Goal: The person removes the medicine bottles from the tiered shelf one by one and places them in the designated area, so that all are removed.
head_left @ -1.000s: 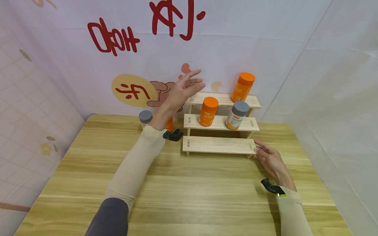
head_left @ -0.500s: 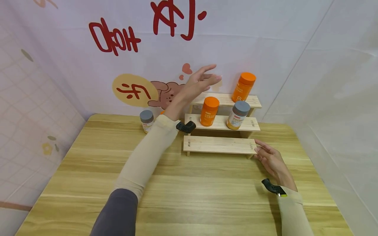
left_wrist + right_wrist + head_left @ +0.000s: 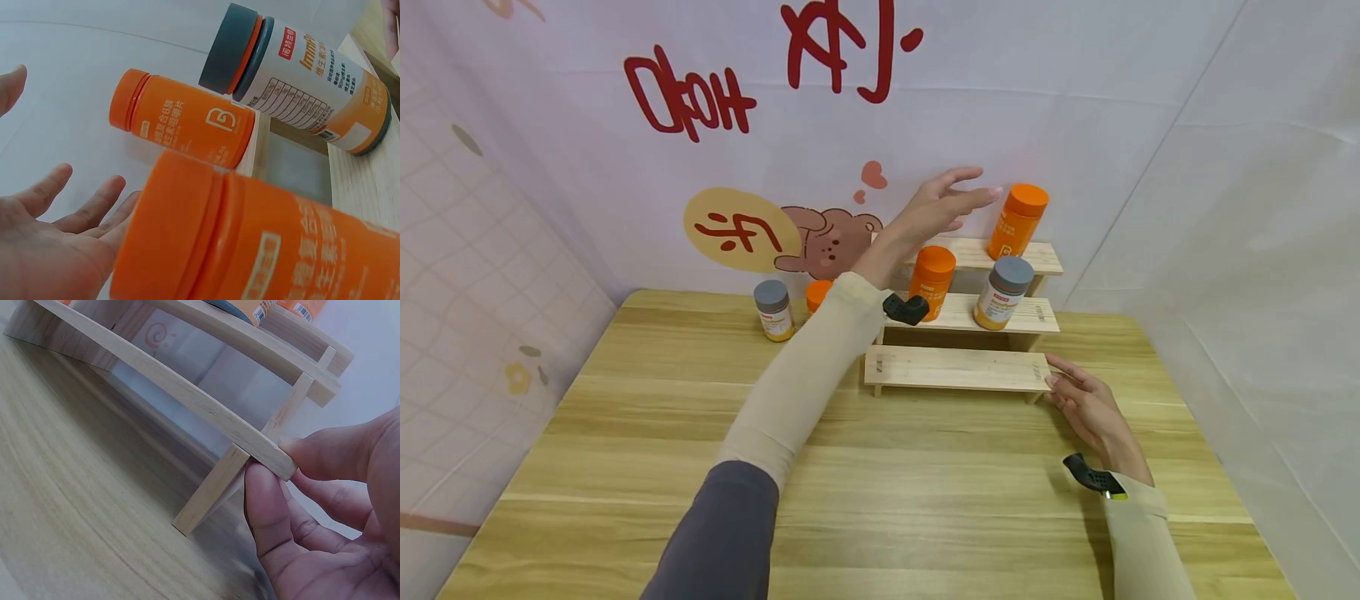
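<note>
The left hand [image 3: 936, 208], in the upper middle of the head view, is empty with its fingers loose and apart, and a round orange plastic bottle with an orange lid [image 3: 1017, 223] is just to its right, in the upper right of the frame. The bottle stands with its long side up and down on the top of a pale wooden three-step rack [image 3: 955, 367]. The left hand is nearer to it than the right hand [image 3: 1093, 410], which pinches the low right end of the rack.

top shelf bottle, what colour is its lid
The top-shelf bottle has a plain orange lid, shown best in the left wrist view.
</note>
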Tool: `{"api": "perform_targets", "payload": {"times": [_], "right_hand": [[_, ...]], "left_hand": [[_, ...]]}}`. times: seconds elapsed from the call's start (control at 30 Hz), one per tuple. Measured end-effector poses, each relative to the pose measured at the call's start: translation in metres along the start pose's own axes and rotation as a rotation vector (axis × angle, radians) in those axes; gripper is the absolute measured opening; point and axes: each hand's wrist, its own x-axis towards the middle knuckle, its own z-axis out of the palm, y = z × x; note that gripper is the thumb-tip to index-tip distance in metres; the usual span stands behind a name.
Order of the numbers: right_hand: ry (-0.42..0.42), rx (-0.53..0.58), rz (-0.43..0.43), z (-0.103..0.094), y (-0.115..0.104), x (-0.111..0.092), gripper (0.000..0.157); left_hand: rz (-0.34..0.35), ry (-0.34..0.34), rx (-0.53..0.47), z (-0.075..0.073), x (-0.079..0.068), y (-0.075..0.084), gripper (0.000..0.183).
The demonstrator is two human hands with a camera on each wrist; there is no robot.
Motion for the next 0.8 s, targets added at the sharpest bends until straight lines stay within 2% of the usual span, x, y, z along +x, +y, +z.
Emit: {"api": "perform_targets", "payload": {"times": [0.2, 0.43, 0.63, 0.8], "right_hand": [[0.003, -0.005, -0.002, 0.000, 0.001, 0.001, 0.063], [0.005, 0.001, 0.002, -0.003, 0.001, 0.000, 0.059], [-0.005, -0.006, -0.007, -0.003, -0.001, 0.000, 0.060], [-0.011, 0.000, -0.007, -0.001, -0.001, -0.001, 0.064]], "left_hand": [[-0.070, -0.007, 0.029, 0.015, 0.015, 0.001, 0.067], [-0.114, -0.011, 0.061, 0.027, 0.029, -0.001, 0.066], [-0.134, -0.006, 0.131, 0.036, 0.039, -0.001, 0.067], [-0.149, -0.006, 0.082, 0.045, 0.044, -0.003, 0.069]]}}
